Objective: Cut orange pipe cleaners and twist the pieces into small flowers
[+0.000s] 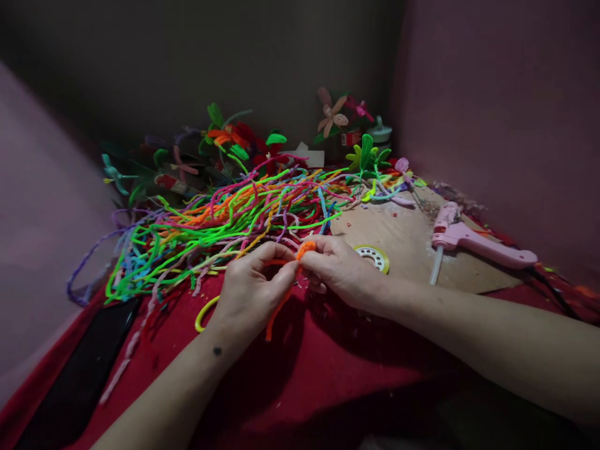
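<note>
My left hand [250, 287] and my right hand [340, 269] meet over the red cloth [328, 369], both pinched on one orange pipe cleaner [304, 249]. Its top end is bent into a small curl between my fingertips. The rest hangs down below my left hand as a straight orange tail. Just behind my hands lies a big tangle of coloured pipe cleaners [225, 219], mostly green, pink and orange.
A pink glue gun [469, 240] lies on a brown cardboard sheet [403, 231] at the right, with a tape roll [374, 256] by my right wrist. Finished pipe-cleaner flowers [332, 115] stand at the back. A black phone [89, 369] lies at the left, a yellow loop [202, 314] beside it.
</note>
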Motion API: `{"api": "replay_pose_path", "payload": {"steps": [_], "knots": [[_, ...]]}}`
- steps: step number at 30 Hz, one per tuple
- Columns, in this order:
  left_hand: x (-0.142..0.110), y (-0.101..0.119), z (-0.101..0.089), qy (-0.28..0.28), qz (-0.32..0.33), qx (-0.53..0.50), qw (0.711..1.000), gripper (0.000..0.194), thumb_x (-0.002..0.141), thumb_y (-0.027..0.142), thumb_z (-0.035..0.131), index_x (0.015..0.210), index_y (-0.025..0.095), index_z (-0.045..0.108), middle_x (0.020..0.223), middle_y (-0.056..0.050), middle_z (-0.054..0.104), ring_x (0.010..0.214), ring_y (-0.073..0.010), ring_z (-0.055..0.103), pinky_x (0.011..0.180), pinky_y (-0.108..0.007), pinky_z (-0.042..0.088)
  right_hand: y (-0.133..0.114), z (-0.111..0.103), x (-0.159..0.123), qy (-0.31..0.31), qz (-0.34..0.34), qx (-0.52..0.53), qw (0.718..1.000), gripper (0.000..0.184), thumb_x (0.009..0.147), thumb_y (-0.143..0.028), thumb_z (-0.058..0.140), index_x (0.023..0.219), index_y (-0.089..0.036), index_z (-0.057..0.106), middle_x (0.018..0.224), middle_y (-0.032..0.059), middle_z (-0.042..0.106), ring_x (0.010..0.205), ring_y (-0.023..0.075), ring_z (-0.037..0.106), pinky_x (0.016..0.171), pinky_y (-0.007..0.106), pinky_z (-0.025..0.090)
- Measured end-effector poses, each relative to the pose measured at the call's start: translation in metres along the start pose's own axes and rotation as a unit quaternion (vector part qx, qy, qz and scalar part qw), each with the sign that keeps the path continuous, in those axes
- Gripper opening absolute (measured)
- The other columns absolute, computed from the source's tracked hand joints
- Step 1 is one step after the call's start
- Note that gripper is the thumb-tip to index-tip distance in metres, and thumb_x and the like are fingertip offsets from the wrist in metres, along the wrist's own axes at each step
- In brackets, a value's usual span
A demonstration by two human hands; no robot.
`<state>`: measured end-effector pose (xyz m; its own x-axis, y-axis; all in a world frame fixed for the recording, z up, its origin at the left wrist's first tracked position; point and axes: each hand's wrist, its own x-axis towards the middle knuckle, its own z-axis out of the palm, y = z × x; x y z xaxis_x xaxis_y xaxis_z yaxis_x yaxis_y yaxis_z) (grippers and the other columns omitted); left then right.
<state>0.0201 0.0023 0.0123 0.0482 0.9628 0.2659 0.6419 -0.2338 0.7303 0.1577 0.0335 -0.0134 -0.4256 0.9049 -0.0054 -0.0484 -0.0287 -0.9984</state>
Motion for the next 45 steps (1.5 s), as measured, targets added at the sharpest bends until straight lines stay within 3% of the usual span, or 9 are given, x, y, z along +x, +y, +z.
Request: {"api": "replay_pose_path", "payload": {"steps": [4,8,16,21,25,29,31,33,45], "knots": [[0.001,-0.002,-0.001,0.018,0.092,0.133,0.987,0.009,0.075,0.021,0.056,0.073,0.017,0.063,0.072,-0.001,0.064,0.065,-0.0133,0.058,0.062,-0.023,0.041,-0.002,-0.001,-0.003,0.004,-0.034,-0.085,0.996,0.004,0.072,-0.019,0.045,0.068,-0.018,0.047,0.058,-0.0046,0.045,0.049,0.0076,0.040,0.046,0.021,0.029],[0.003,-0.005,-0.001,0.023,0.119,0.194,0.973,0.008,0.073,0.018,0.054,0.068,0.017,0.061,0.069,-0.002,0.061,0.064,-0.0144,0.056,0.061,-0.025,0.039,-0.001,0.000,-0.003,0.021,-0.077,-0.153,0.985,0.006,0.074,-0.017,0.044,0.068,-0.018,0.046,0.062,-0.0028,0.047,0.056,0.0092,0.042,0.051,0.022,0.029],[0.003,-0.014,0.003,0.008,0.094,0.167,0.981,0.009,0.074,0.020,0.051,0.067,0.019,0.058,0.070,-0.002,0.061,0.065,-0.0148,0.055,0.062,-0.026,0.040,0.004,0.001,-0.001,0.044,-0.110,-0.232,0.965,0.012,0.074,-0.012,0.044,0.064,-0.017,0.047,0.061,-0.0012,0.048,0.056,0.0100,0.041,0.052,0.024,0.027],[0.004,-0.006,0.001,-0.041,-0.043,0.034,0.998,0.008,0.070,0.022,0.054,0.064,0.018,0.057,0.060,0.001,0.056,0.054,-0.0121,0.048,0.052,-0.023,0.036,0.000,0.003,-0.003,0.052,-0.092,-0.240,0.965,0.011,0.072,-0.013,0.045,0.062,-0.018,0.047,0.059,-0.0011,0.047,0.054,0.0099,0.039,0.050,0.024,0.024],[0.004,0.001,-0.001,-0.088,-0.143,-0.091,0.982,0.008,0.069,0.022,0.053,0.065,0.017,0.057,0.052,0.004,0.050,0.045,-0.0087,0.039,0.043,-0.020,0.029,-0.004,0.003,-0.004,0.051,-0.069,-0.234,0.969,0.010,0.072,-0.016,0.046,0.062,-0.018,0.047,0.057,-0.0013,0.046,0.052,0.0094,0.038,0.048,0.024,0.022],[0.003,-0.002,0.002,-0.024,-0.045,0.009,0.999,0.004,0.066,0.018,0.053,0.064,0.018,0.056,0.060,0.001,0.055,0.054,-0.0119,0.047,0.053,-0.023,0.037,-0.003,0.002,-0.003,0.042,-0.062,-0.217,0.973,0.008,0.072,-0.016,0.046,0.064,-0.017,0.049,0.057,-0.0014,0.047,0.051,0.0089,0.038,0.047,0.023,0.022],[0.003,-0.005,0.004,0.022,0.030,0.085,0.996,0.005,0.066,0.016,0.052,0.063,0.019,0.055,0.067,-0.001,0.057,0.063,-0.0144,0.052,0.061,-0.025,0.039,-0.001,0.001,-0.002,0.036,-0.060,-0.203,0.977,0.008,0.072,-0.015,0.046,0.065,-0.017,0.049,0.058,-0.0014,0.048,0.051,0.0088,0.039,0.047,0.023,0.023],[0.003,-0.007,0.005,0.033,0.055,0.121,0.991,0.005,0.068,0.016,0.051,0.064,0.019,0.054,0.068,-0.001,0.057,0.064,-0.0148,0.052,0.062,-0.026,0.040,0.000,0.001,-0.001,0.032,-0.061,-0.192,0.979,0.008,0.072,-0.015,0.046,0.065,-0.017,0.050,0.058,-0.0013,0.049,0.051,0.0089,0.041,0.047,0.022,0.024],[0.003,-0.005,-0.001,-0.047,-0.051,0.055,0.996,0.008,0.071,0.024,0.055,0.066,0.018,0.057,0.059,0.001,0.056,0.053,-0.0122,0.047,0.049,-0.022,0.034,0.000,-0.004,0.000,-0.005,-0.069,-0.185,0.980,0.009,0.074,-0.018,0.048,0.067,-0.016,0.053,0.057,-0.0019,0.050,0.049,0.0078,0.042,0.046,0.021,0.028]]}}
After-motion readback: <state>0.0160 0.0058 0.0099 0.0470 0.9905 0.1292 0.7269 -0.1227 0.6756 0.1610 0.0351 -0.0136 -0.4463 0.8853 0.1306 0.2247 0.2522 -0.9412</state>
